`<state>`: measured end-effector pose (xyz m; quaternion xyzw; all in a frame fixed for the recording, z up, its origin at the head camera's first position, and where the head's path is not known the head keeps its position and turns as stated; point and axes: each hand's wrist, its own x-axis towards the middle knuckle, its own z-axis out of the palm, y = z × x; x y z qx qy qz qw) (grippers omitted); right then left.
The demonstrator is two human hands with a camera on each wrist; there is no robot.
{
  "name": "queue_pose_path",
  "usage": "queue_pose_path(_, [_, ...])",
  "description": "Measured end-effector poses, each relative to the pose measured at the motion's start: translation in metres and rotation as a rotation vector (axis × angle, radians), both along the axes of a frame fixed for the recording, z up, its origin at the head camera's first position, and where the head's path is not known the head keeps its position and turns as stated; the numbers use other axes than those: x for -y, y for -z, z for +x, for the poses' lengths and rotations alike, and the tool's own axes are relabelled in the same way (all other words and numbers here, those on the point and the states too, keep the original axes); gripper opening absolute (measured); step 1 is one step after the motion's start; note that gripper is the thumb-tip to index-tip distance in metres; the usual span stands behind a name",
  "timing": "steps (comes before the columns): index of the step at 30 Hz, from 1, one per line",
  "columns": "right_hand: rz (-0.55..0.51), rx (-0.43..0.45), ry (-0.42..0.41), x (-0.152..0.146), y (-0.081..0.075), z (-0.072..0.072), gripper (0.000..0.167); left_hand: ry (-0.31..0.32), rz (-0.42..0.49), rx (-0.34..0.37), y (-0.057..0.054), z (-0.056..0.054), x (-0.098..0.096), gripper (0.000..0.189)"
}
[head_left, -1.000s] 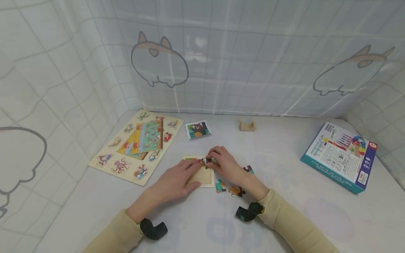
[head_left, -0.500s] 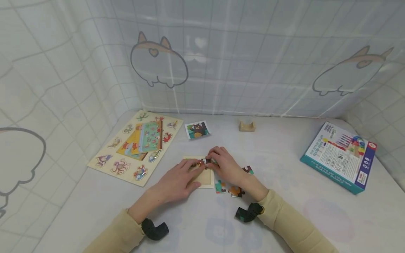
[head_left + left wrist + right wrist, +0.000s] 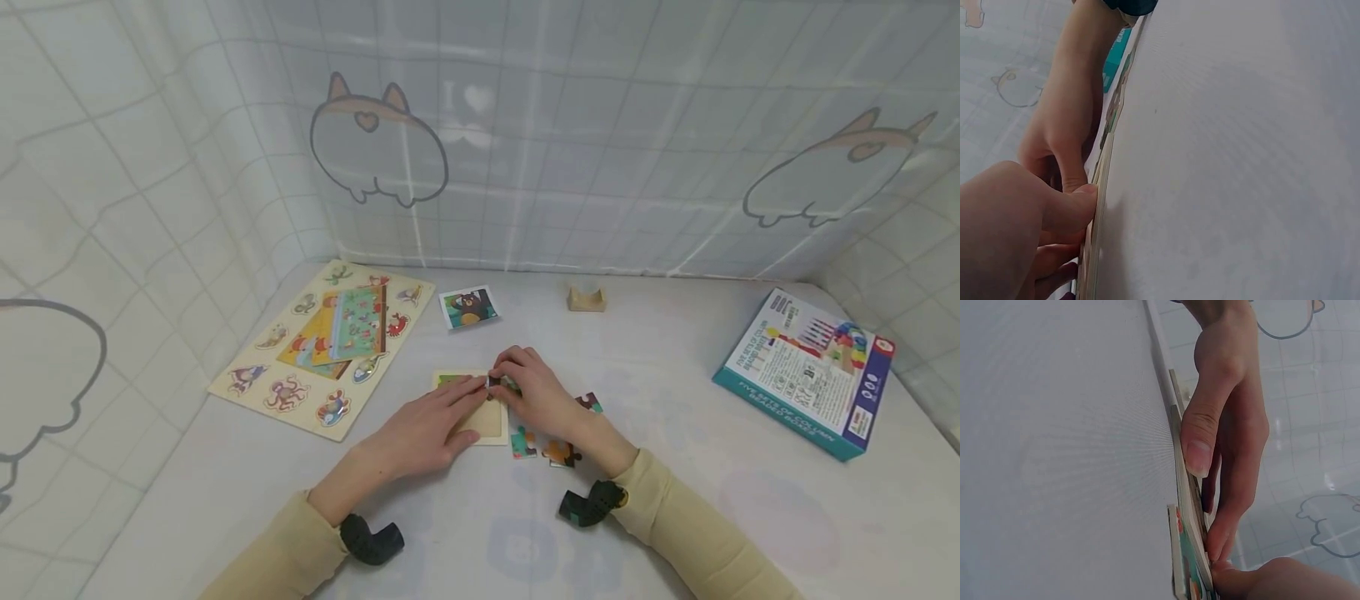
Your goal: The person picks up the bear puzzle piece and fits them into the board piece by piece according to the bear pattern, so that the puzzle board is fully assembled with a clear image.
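Note:
A small wooden puzzle tray [image 3: 491, 421] lies flat on the white table, with a green puzzle piece [image 3: 447, 380] in its top left corner. My left hand [image 3: 420, 429] lies over the tray's left side, its extended fingers pressing along the top row and its thumb over the lower part. At the upper right corner my right hand [image 3: 534, 390] pinches a dark puzzle piece [image 3: 492, 383]. Loose pieces lie by the right wrist: a teal one [image 3: 523, 442], an orange and brown one [image 3: 561, 452] and a dark one [image 3: 589, 402]. Fingers hide much of the top row.
A bear picture card [image 3: 468, 307] lies behind the tray, and a small wooden holder [image 3: 587, 299] stands at the back. On the left is a sea-animal board [image 3: 300, 392] with picture boards [image 3: 348, 325] on it. A boxed toy set [image 3: 810, 371] sits at the right.
My left fingers have slid right along the top row and now cover the brown piece seen earlier, leaving the green corner more visible. The right hand has hardly moved.

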<state>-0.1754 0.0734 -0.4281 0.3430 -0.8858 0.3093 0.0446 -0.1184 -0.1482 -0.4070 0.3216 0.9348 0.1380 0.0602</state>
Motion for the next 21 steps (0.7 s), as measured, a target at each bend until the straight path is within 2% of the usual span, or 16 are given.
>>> queue_pose_path(11, [0.002, 0.079, 0.014, 0.000, -0.005, 0.000, 0.018, -0.007, 0.006, 0.019, 0.000, -0.001, 0.001, 0.061])
queue_pose_path(17, [-0.001, 0.151, -0.031, -0.015, -0.011, -0.004, 0.018, 0.011, 0.005, 0.035, 0.002, -0.001, 0.002, 0.061])
queue_pose_path(21, [-0.002, 0.170, -0.030, -0.028, -0.014, -0.006, 0.020, 0.015, 0.007, 0.035, 0.002, -0.001, 0.003, 0.062])
